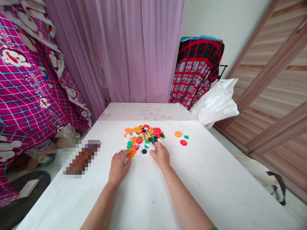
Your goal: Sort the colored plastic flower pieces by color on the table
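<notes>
A heap of small plastic snowflake discs (pixel 144 138) in orange, red, green, white and black lies on a white table (pixel 216 179). My left hand (pixel 118 166) rests palm down at the heap's near left edge, its fingertips touching an orange disc (pixel 130 154). My right hand (pixel 161 155) lies palm down at the near right edge, fingers curled onto the white and black discs. Three loose discs lie to the right: one orange (pixel 177 134), one small green (pixel 186 137), one red (pixel 183 142).
A blurred brown object (pixel 82 157) lies on the table's left side. A white plastic bag (pixel 217 102) sits at the far right corner. Pink curtains (pixel 134 48) hang behind; patterned bedding (pixel 28 83) is left; a wooden door (pixel 275 86) is right.
</notes>
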Motion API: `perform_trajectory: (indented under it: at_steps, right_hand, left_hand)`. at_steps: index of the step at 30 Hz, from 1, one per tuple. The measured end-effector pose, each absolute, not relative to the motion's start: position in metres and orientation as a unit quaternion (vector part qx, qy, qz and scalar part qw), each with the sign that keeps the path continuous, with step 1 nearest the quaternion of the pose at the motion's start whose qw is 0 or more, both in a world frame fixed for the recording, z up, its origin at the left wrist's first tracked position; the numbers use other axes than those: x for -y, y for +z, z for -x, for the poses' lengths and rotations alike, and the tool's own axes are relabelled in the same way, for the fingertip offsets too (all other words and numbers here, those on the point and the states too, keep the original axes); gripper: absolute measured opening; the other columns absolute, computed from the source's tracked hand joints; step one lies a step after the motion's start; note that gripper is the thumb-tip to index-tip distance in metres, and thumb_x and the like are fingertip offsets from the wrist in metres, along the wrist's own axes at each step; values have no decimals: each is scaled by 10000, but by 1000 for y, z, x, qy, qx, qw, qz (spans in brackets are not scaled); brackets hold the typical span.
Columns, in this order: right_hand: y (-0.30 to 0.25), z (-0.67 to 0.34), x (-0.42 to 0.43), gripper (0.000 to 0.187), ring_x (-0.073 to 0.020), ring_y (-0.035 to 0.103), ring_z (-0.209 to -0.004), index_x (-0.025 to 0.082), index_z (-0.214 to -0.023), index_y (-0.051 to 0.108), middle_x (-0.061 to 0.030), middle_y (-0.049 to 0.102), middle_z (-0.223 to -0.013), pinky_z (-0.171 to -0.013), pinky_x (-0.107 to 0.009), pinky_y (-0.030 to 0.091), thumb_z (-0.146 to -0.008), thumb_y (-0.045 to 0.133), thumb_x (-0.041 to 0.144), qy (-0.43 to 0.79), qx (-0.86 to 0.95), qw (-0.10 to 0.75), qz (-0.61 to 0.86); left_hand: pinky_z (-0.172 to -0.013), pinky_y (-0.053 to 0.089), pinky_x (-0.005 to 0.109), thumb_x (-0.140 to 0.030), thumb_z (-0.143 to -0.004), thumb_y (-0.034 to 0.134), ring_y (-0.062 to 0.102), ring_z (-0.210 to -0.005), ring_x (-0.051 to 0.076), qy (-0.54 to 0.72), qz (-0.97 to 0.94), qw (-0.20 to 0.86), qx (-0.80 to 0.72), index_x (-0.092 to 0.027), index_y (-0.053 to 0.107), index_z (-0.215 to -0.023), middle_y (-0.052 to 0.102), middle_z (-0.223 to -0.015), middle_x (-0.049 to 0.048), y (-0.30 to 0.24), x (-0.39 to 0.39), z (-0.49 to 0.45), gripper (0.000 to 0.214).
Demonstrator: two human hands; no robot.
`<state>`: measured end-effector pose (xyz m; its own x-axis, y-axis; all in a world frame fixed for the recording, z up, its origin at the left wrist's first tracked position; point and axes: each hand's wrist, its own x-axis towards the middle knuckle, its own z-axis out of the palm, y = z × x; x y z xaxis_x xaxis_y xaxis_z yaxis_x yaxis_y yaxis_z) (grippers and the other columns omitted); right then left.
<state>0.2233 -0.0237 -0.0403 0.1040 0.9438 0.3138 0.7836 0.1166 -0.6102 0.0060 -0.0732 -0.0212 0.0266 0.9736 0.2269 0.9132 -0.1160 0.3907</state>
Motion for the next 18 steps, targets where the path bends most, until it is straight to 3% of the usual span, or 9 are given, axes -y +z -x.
perform_trajectory:
  at_steps: [11,18]
  right_hand:
    - [-47,-323,32,545,-178,593,-754,190,-1154,522,-38,681,-928,-752,-336,456,-675,577,443,77,495,489,714]
    - [-49,-336,26,504,-167,598,-771,207,-1167,515,-20,690,-948,-747,-314,449,-715,561,425,97,533,434,720]
  left_hand:
    - [-1104,318,513,-294,-881,454,480,-1298,267,230,-717,72,-654,-260,606,-1210,639,-1279,48,-28,72,-2,364]
    - [-1098,332,510,-308,-873,460,491,-1288,266,234,-718,63,-652,-263,614,-1207,644,-1270,49,-29,72,-1,371]
